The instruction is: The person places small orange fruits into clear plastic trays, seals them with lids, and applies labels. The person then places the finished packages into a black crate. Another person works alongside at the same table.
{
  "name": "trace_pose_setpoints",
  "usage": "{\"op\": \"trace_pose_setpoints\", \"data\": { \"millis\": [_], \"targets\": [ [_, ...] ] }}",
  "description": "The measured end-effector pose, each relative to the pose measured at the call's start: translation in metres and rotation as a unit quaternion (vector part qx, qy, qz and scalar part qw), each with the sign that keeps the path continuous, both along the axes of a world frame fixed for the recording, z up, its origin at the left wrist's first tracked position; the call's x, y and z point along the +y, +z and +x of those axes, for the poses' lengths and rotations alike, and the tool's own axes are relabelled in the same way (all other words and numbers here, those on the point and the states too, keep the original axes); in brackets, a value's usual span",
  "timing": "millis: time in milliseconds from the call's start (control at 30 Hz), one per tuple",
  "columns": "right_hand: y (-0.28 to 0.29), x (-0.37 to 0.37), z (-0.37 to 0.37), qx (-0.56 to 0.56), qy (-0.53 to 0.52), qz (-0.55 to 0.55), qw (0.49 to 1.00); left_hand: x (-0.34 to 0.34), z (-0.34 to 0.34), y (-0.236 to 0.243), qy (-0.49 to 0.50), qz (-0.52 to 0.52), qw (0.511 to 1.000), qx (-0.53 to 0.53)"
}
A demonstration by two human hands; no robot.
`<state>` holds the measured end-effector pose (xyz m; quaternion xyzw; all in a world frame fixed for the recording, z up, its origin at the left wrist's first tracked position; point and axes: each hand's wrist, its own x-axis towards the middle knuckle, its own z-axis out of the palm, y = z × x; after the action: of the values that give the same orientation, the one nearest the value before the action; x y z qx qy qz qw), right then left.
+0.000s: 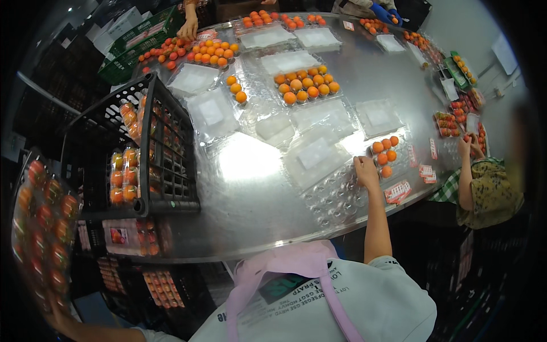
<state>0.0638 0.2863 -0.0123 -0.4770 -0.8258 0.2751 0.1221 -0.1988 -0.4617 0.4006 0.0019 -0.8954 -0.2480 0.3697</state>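
At the far left, my left hand [58, 314] grips the lower end of a clear pack of red and orange tomatoes [44, 231], held upright beside the black crate; its fingers are partly hidden. My right hand [366, 172] is over the steel table with its fingers closed on the upper right corner of a clear plastic tray with round hollows [333, 198]. Just beyond that hand lies a small group of orange tomatoes [385, 155]. Flat clear lids [313, 157] lie to its left, and red-and-white labels [397, 192] to its right.
A black crate [171, 159] with packed tomatoes stands on the table's left. A filled tray of orange tomatoes [306, 84] sits mid-table. Across the table are another person's hand [188, 28] and blue gloves [384, 14]; a co-worker's hands [470, 147] are at the right.
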Motion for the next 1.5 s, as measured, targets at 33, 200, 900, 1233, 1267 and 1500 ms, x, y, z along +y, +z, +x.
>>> {"op": "trace_pose_setpoints", "data": {
  "millis": [33,200,900,1233,1267,1500],
  "targets": [
    [-0.007,0.0,0.003,0.012,0.009,-0.025,1.0,0.006,0.017,-0.013,0.007,0.002,1.0,0.006],
    [-0.009,-0.056,-0.042,0.073,0.076,-0.275,0.956,0.045,0.07,-0.073,-0.011,0.008,1.0,0.01],
    [-0.005,0.013,0.007,0.265,-0.081,-0.459,0.844,0.368,0.14,-0.222,-0.478,0.078,0.865,-0.129],
    [0.021,0.004,0.048,0.321,0.109,-0.686,0.644,0.475,0.164,-0.304,-0.558,-0.047,0.827,-0.049],
    [0.022,0.008,0.055,0.334,0.108,-0.674,0.65,0.48,0.168,-0.312,-0.474,-0.05,0.877,-0.065],
    [0.034,-0.003,0.069,0.275,0.112,-0.535,0.791,0.48,0.183,-0.408,-0.173,0.564,0.55,-0.591]
  ]
}}
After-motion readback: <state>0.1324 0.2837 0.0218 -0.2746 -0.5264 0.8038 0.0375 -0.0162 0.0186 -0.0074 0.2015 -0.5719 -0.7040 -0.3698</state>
